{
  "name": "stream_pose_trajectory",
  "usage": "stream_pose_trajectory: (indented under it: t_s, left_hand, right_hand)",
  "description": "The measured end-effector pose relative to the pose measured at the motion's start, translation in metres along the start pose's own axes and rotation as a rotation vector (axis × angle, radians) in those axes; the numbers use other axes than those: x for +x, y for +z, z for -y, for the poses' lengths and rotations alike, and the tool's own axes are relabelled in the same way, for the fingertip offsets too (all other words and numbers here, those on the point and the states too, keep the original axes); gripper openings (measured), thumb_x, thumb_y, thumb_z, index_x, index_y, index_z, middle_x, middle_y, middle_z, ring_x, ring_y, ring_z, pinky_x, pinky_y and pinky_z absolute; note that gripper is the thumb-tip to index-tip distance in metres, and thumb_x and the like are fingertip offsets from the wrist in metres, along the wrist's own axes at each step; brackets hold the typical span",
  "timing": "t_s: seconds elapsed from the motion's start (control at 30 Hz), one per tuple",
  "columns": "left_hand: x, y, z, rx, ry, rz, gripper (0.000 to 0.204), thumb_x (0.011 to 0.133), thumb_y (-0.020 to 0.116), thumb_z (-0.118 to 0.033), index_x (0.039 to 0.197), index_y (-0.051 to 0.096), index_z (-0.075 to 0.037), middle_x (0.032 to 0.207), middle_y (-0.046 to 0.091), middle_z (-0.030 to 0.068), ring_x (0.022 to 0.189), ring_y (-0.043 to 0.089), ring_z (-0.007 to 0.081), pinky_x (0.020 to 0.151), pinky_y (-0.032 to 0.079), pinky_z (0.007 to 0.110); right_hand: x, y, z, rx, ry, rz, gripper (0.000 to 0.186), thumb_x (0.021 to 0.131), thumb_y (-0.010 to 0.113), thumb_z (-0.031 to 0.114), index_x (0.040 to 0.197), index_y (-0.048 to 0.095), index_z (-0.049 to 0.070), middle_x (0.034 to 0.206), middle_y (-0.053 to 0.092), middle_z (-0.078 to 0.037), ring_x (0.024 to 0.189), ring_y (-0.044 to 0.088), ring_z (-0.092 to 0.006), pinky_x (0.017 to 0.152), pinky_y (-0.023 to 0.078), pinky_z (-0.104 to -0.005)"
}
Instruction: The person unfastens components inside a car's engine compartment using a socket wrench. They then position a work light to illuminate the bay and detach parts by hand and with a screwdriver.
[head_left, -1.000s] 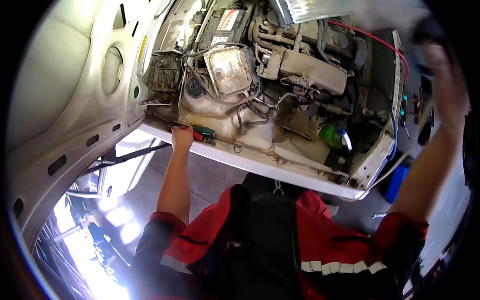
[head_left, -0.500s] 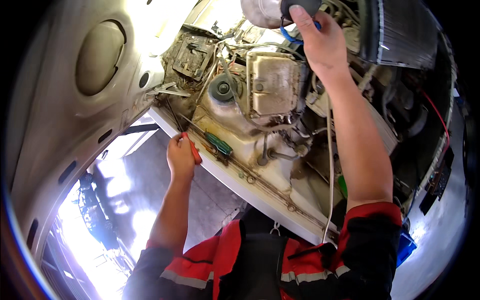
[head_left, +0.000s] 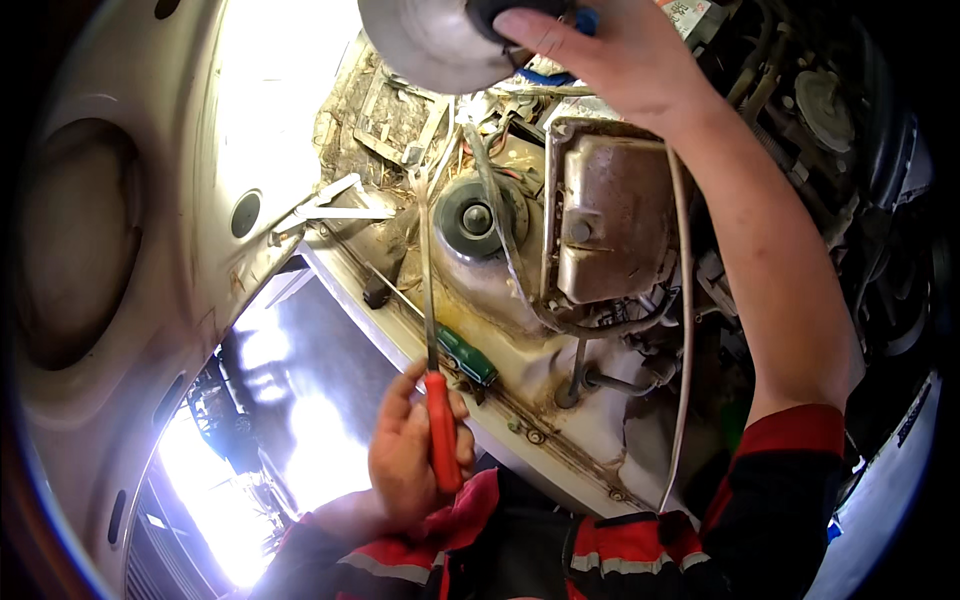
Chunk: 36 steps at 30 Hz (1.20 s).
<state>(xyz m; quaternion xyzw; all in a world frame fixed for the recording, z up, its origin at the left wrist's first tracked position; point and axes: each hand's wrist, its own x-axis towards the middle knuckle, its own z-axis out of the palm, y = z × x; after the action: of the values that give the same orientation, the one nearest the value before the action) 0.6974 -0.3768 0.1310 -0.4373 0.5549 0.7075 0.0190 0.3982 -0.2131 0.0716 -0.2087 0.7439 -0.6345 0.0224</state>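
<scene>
My left hand is closed round the red handle of a long screwdriver. Its shaft points away from me, the tip appearing near wiring and a metal bracket beyond a round strut mount. At the top, my right hand grips a work lamp with a silvery, rounded shade and a dark grip. Part of the lamp is cut off by the picture's edge. A green-handled screwdriver lies on the fender edge, just beyond the red one.
The raised hood fills the left side, with a hinge at its base. Right of the strut mount stands a dirty metal box. A pale hose or cable runs down past it. The white fender crosses before me.
My left hand has come nearer and right, swinging the red screwdriver from the fender's far end toward the wiring. The lamp has shifted left in my right hand. The view has also moved.
</scene>
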Motion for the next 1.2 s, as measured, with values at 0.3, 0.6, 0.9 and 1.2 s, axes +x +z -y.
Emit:
stream_pose_trajectory:
  t_s: [0.3, 0.6, 0.9, 1.2]
  left_hand:
    - [0.108, -0.002, -0.074, 0.074, 0.438, 0.35, 0.068, 0.072, 0.062, -0.009, 0.132, 0.038, 0.012, 0.104, 0.055, 0.0181, 0.07, 0.053, 0.0143, 0.061, 0.047, 0.021]
    - [0.186, 0.023, -0.117, 0.181, 0.409, 0.105, 0.027, 0.089, 0.049, 0.001, 0.11, 0.06, 0.013, 0.085, 0.063, 0.01, 0.07, 0.058, 0.0111, 0.055, 0.047, 0.021]
    - [0.178, 0.017, -0.125, 1.912, 1.437, -0.08, 0.04, 0.079, 0.059, 0.0, 0.117, 0.068, -0.009, 0.069, 0.065, 0.0018, 0.057, 0.055, 0.007, 0.051, 0.045, 0.021]
    - [0.187, 0.023, -0.126, 1.349, 1.238, -0.296, 0.021, 0.083, 0.053, -0.003, 0.096, 0.071, -0.002, 0.066, 0.063, 0.0054, 0.058, 0.059, 0.0127, 0.055, 0.048, 0.028]
  right_hand:
    - [-0.006, 0.017, -0.025, 0.45, -0.01, -0.01, 0.041, 0.087, 0.072, 0.026, 0.113, 0.063, -0.004, 0.097, 0.067, -0.007, 0.09, 0.06, -0.0117, 0.081, 0.049, -0.0264]
    - [-0.009, 0.024, -0.04, 0.167, -0.256, -0.116, 0.042, 0.094, 0.062, 0.034, 0.112, 0.062, -0.004, 0.1, 0.064, -0.006, 0.092, 0.056, -0.0125, 0.084, 0.045, -0.0268]
    - [-0.013, 0.022, -0.042, 0.189, -0.274, -0.117, 0.045, 0.093, 0.064, 0.032, 0.115, 0.059, -0.006, 0.105, 0.063, -0.008, 0.097, 0.055, -0.0137, 0.087, 0.045, -0.0277]
    - [-0.012, 0.019, -0.035, 0.212, -0.206, -0.085, 0.048, 0.092, 0.065, 0.037, 0.113, 0.06, -0.006, 0.104, 0.063, -0.008, 0.096, 0.055, -0.0138, 0.087, 0.044, -0.0279]
